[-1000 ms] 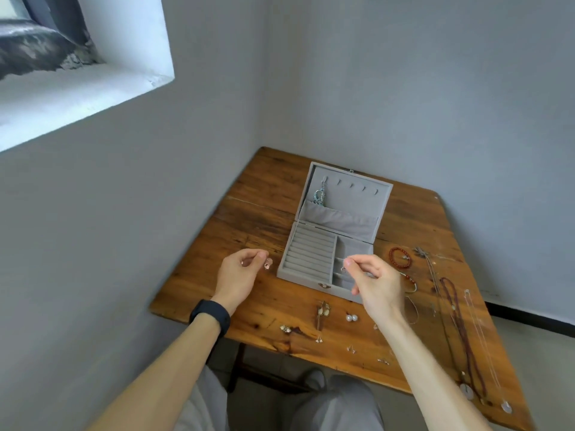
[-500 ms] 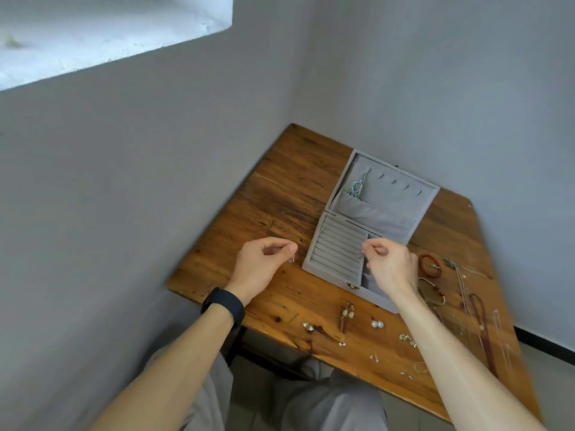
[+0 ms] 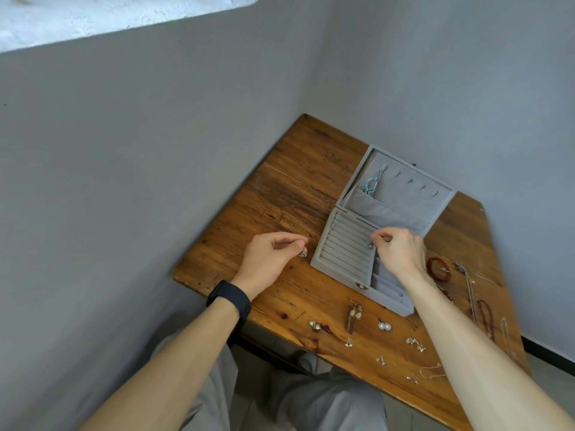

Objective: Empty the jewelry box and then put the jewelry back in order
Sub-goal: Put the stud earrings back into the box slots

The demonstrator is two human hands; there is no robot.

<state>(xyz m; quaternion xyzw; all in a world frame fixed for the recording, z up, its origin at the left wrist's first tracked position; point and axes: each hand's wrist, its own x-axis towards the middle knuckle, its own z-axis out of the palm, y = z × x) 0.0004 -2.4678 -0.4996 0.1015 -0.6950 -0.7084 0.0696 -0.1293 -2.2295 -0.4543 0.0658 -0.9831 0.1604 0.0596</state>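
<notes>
An open grey jewelry box (image 3: 345,269) stands on the wooden table (image 3: 292,188), its lid leaning back. A blue necklace (image 3: 371,183) hangs inside the lid. My left hand (image 3: 269,259) hovers just left of the box and pinches a small silver earring (image 3: 303,253). Over the slotted ring rows of the box, my right hand (image 3: 399,250) pinches a second small earring (image 3: 370,245) between thumb and finger.
Loose pieces lie along the table's near edge: pearl studs (image 3: 384,326), a dangling earring (image 3: 354,314), small silver earrings (image 3: 416,344). A red bead bracelet (image 3: 438,269) and long necklaces (image 3: 483,312) lie to the right of the box. Grey walls close the corner behind.
The view has swung down and to the left. My right hand has moved from in front of the box to above its ring rows. My left hand keeps its earring.
</notes>
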